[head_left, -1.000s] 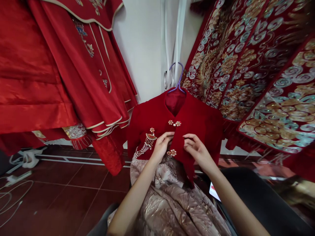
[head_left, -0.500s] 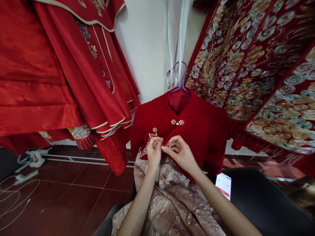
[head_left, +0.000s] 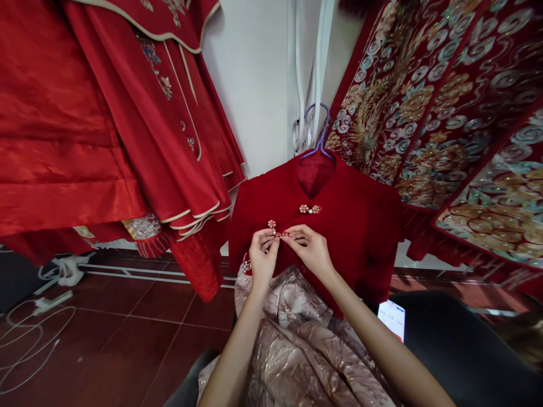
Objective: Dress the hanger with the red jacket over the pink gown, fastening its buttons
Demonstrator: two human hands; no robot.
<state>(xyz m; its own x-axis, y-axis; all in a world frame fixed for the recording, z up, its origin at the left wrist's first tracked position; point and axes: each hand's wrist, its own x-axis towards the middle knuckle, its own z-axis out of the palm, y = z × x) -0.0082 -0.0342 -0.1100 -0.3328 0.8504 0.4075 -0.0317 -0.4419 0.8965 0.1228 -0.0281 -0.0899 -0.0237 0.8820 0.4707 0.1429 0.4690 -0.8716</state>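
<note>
A dark red velvet jacket point(head_left: 356, 220) hangs on a purple hanger point(head_left: 319, 133) in front of me. A pearl clasp point(head_left: 309, 209) closes its neck. My left hand point(head_left: 263, 257) and my right hand point(head_left: 309, 249) meet at the jacket's left chest, both pinching a beaded gold and pearl brooch point(head_left: 274, 227). Most of the brooch's tassel is hidden behind my left hand. Below the jacket falls a shiny beige brocade skirt point(head_left: 297, 345).
Red satin robes point(head_left: 106, 113) hang at the left. Heavily embroidered red and gold garments point(head_left: 445, 113) hang at the right. White cables point(head_left: 29, 328) lie on the dark red tile floor. A phone point(head_left: 392, 316) rests on a black chair at the lower right.
My hands came together from either side of the lower clasp and rose to the brooch on the chest. The camera view shifted slightly, so the jacket sits a little more to the right.
</note>
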